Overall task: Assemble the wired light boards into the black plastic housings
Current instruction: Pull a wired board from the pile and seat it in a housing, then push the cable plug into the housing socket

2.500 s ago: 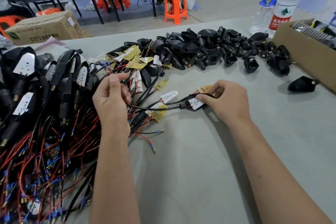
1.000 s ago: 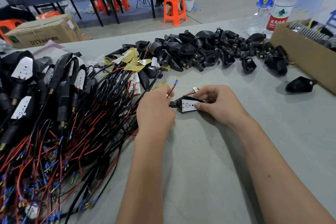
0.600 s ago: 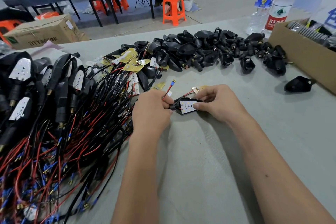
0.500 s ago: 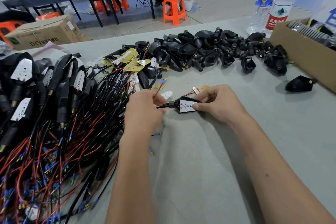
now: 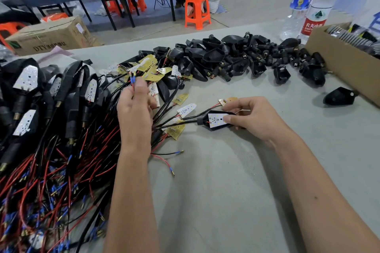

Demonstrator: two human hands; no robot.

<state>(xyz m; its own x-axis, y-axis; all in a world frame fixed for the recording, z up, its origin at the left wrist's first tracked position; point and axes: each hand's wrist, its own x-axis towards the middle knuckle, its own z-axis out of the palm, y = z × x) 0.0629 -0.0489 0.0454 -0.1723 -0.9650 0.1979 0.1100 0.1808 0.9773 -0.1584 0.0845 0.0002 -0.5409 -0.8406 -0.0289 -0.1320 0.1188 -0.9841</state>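
My right hand [image 5: 255, 117] pinches a black plastic housing [image 5: 207, 124] with a white light board [image 5: 216, 120] seated in it, low over the grey table [image 5: 226, 191]. Black and red wires run left from the housing's narrow end. My left hand [image 5: 134, 107] pinches the wire ends, their blue-sleeved tips [image 5: 132, 80] sticking up above my fingers. A heap of bare black housings [image 5: 236, 57] lies at the back. Loose white and yellow boards [image 5: 150, 70] lie between my hands and that heap.
Assembled housings with boards and a tangle of red and black wires [image 5: 41, 129] fill the left. One housing [image 5: 339, 96] lies alone at right beside a cardboard box [image 5: 339, 63]. Two water bottles [image 5: 312, 6] stand at the back right. A person sits on an orange stool [image 5: 197, 10].
My left hand has moved up and to the left, drawing the wires out through the housing's narrow end. My right hand has kept the housing in place.
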